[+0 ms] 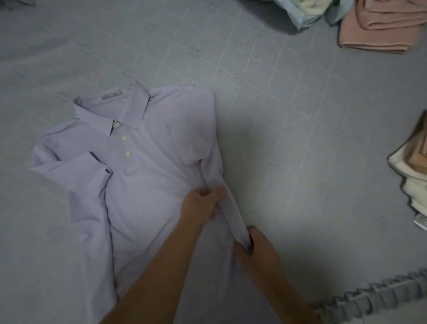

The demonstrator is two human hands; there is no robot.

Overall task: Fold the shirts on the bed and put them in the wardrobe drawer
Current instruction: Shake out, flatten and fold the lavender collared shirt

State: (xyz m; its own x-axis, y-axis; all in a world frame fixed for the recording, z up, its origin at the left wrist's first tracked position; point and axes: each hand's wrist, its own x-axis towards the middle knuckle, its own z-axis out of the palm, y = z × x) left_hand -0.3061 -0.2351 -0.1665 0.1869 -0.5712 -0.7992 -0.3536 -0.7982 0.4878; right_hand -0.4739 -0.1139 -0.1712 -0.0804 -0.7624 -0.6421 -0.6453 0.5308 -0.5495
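A stack of folded pink cloths is seen at the upper right of the frame, and a pale blue bag with something white inside is placed just beside it on the left. Another pile of folded cloths, cream and tan, is cut off by the right edge. A gray frilled edge is seen at the lower right, running up toward the right side. A bit of gray cloth is just seen at the upper left corner. All of this is laid on a gray bed cover marked with dotted white squares. A light purple polo shirt is spread front up in the middle and lower left of the frame, with its collar pointed to the top and three white buttons done up below it. The sleeve on the left of the frame is folded in over the chest. The side of the shirt on the right is bunched into a long fold, which is raised a little off the cover. This fold is pinched by the left hand near the middle of the frame, with the fingers curled tight round the cloth. The lower end of the fold is gripped by the right hand, lower and to the right, with the thumb and fingers closed on it. Both bare arms are stretched in from the bottom edge, and the lower part of the shirt is partly hidden by them.
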